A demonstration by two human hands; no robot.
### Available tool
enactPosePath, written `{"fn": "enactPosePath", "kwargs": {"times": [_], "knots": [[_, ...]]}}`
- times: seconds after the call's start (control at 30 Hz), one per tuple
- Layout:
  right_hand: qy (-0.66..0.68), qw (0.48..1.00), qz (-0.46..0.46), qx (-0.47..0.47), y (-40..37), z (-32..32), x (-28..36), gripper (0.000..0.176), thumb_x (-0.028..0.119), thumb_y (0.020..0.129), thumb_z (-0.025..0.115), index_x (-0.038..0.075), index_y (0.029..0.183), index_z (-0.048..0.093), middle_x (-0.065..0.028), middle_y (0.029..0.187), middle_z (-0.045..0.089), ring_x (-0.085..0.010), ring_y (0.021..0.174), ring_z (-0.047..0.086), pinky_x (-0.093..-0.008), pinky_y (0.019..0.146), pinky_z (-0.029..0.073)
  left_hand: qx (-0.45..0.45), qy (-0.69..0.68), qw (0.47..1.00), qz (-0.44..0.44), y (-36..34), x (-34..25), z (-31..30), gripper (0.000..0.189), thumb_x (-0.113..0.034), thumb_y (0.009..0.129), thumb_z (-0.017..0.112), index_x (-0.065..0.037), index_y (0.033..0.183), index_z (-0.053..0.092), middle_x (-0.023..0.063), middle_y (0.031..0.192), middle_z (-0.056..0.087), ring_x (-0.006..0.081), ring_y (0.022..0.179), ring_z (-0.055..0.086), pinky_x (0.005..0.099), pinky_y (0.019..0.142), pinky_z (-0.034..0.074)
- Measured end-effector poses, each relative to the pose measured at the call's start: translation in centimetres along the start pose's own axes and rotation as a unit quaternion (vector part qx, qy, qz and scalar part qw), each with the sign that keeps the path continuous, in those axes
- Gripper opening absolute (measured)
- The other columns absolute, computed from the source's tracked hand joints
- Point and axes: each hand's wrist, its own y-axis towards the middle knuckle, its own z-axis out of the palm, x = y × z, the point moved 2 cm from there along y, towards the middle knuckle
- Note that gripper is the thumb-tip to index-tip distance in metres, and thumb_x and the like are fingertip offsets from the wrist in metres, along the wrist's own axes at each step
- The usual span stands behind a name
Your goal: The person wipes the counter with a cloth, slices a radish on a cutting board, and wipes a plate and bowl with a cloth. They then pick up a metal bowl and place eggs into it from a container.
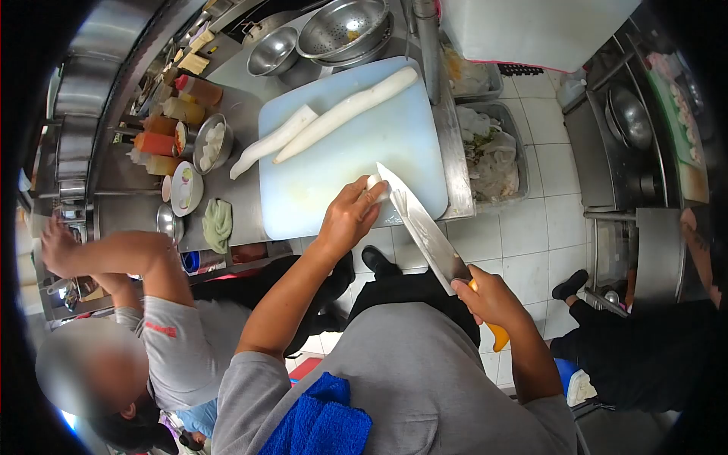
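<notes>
My right hand [487, 296] is wrapped round the yellow handle of a large knife [428, 239], whose blade points up and left. The blade's tip lies beside my left hand [353, 212], which pinches a small white piece [375, 184] over the lower right part of the pale blue cutting board [334, 201]. Farther up the board lies a long peeled white root [345, 114], set diagonally. A shorter cut white root [274, 142] is beside it, its thin end reaching past the board's left edge.
Metal bowls [273, 51] and a colander [341, 30] stand behind the board. Sauce bottles [155, 144], a bowl of white pieces [214, 144] and a green cloth [218, 226] are at the left. A co-worker [189, 341] stands close on the left; bins [493, 152] sit right of the counter.
</notes>
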Motion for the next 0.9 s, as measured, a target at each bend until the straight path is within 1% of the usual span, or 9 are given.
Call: {"fn": "enactPosePath", "kwargs": {"times": [0.1,0.2,0.27,0.37,0.53,0.7,0.77,0.8,0.9], "knots": [[0.029,0.999,-0.021,0.011,1.1,0.3,-0.2,0.053,0.036,0.095,0.053,-0.011,0.119,0.049,-0.0096,0.062,0.060,-0.0161,0.044,0.056,-0.0299,0.046,0.046,-0.002,-0.006,1.000,0.003,-0.1,0.2,0.2,0.052,0.004,0.071,0.071,-0.010,0.120,0.063,0.0205,0.115,0.061,0.0340,0.096,0.063,0.0387,0.079,0.055],[0.040,0.999,-0.007,0.024,1.9,0.5,-0.6,0.045,0.034,0.096,0.054,-0.008,0.112,0.051,-0.0079,0.059,0.057,-0.0151,0.043,0.054,-0.0301,0.044,0.044,-0.001,-0.006,1.000,0.003,-0.2,0.3,0.2,0.052,0.004,0.071,0.071,-0.009,0.120,0.063,0.0203,0.115,0.061,0.0340,0.096,0.063,0.0388,0.080,0.054],[0.070,0.996,-0.026,0.038,2.3,0.5,-0.9,0.037,0.033,0.096,0.054,-0.003,0.104,0.052,-0.0063,0.057,0.055,-0.0139,0.042,0.052,-0.0295,0.044,0.043,-0.002,-0.006,1.000,0.002,-0.2,0.2,0.2,0.052,0.004,0.070,0.071,-0.009,0.120,0.063,0.0201,0.115,0.061,0.0340,0.096,0.063,0.0388,0.080,0.054],[0.093,0.994,-0.027,0.042,2.7,0.5,-1.3,0.032,0.031,0.096,0.055,0.000,0.098,0.050,-0.0048,0.057,0.053,-0.0128,0.042,0.050,-0.0290,0.043,0.042,-0.004,-0.007,1.000,0.002,-0.2,0.2,0.3,0.053,0.005,0.073,0.071,-0.010,0.123,0.062,0.0184,0.117,0.061,0.0327,0.098,0.062,0.0378,0.083,0.053],[0.089,0.995,-0.033,0.043,2.4,-0.1,-0.7,0.032,0.032,0.096,0.055,0.000,0.099,0.051,-0.0040,0.058,0.052,-0.0121,0.042,0.050,-0.0283,0.042,0.042,-0.024,-0.002,1.000,0.000,-0.2,0.0,0.4,0.052,0.005,0.070,0.071,-0.009,0.119,0.064,0.0202,0.114,0.062,0.0344,0.097,0.062,0.0387,0.082,0.054],[0.104,0.992,-0.034,0.056,3.2,-0.6,-1.5,0.031,0.032,0.096,0.054,0.002,0.098,0.051,-0.0034,0.059,0.051,-0.0118,0.041,0.048,-0.0281,0.040,0.041,-0.028,-0.005,1.000,-0.002,-0.2,0.2,0.3,0.053,0.004,0.070,0.072,-0.009,0.120,0.064,0.0195,0.113,0.062,0.0334,0.096,0.062,0.0384,0.081,0.053],[0.094,0.994,-0.026,0.057,2.9,-0.5,-1.1,0.026,0.027,0.096,0.055,0.003,0.105,0.051,-0.0024,0.057,0.048,-0.0105,0.039,0.046,-0.0263,0.037,0.040,-0.021,-0.004,1.000,-0.015,-0.5,0.3,0.3,0.053,0.003,0.070,0.072,-0.010,0.120,0.064,0.0192,0.113,0.061,0.0330,0.095,0.062,0.0383,0.081,0.053],[0.094,0.994,-0.024,0.057,3.0,-0.1,-1.2,0.026,0.027,0.096,0.055,0.003,0.105,0.051,-0.0024,0.057,0.048,-0.0105,0.039,0.046,-0.0263,0.037,0.040,-0.034,-0.005,0.999,-0.003,-0.6,0.5,0.5,0.052,0.003,0.070,0.072,-0.010,0.121,0.064,0.0186,0.113,0.061,0.0325,0.094,0.062,0.0381,0.081,0.053],[0.128,0.989,-0.058,0.054,3.5,-0.1,-1.4,0.026,0.027,0.095,0.055,0.003,0.104,0.052,-0.0019,0.058,0.048,-0.0101,0.039,0.045,-0.0258,0.037,0.039,-0.045,-0.006,0.999,0.005,-0.6,0.4,0.8,0.051,0.002,0.072,0.072,-0.010,0.121,0.064,0.0180,0.114,0.061,0.0317,0.094,0.062,0.0377,0.080,0.053]]}}
